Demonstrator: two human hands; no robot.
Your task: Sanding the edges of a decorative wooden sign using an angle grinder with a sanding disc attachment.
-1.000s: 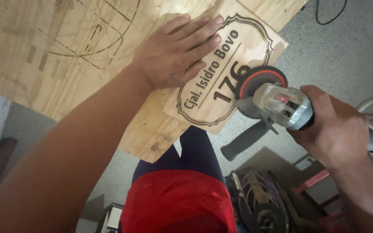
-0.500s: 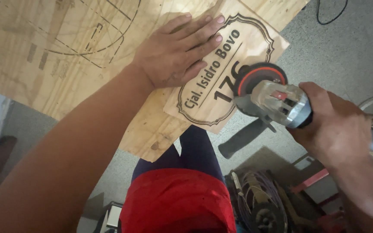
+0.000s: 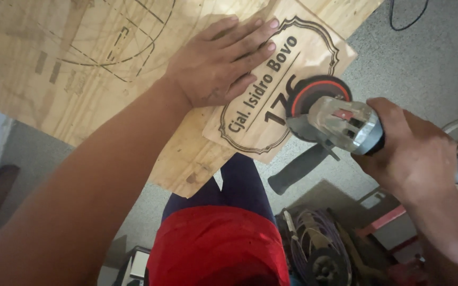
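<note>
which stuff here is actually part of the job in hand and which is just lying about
In use:
- left hand, pressed flat on the engraved wooden plaque
- right hand, gripping the angle grinder, its disc at the plaque's edge
- plywood sheet under the plaque

Lying about:
- coiled cable on the floor
- black cord on the floor
- red metal frame

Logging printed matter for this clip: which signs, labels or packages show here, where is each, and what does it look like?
Wooden sign: rectangular pale plywood plaque on the big plywood sheet, dark engraved ornate border and lettering, pinned flat by the left hand; the angle grinder in the right hand sits at its right edge.
Small pale label: on the floor clutter at lower right, too small to describe.
</note>
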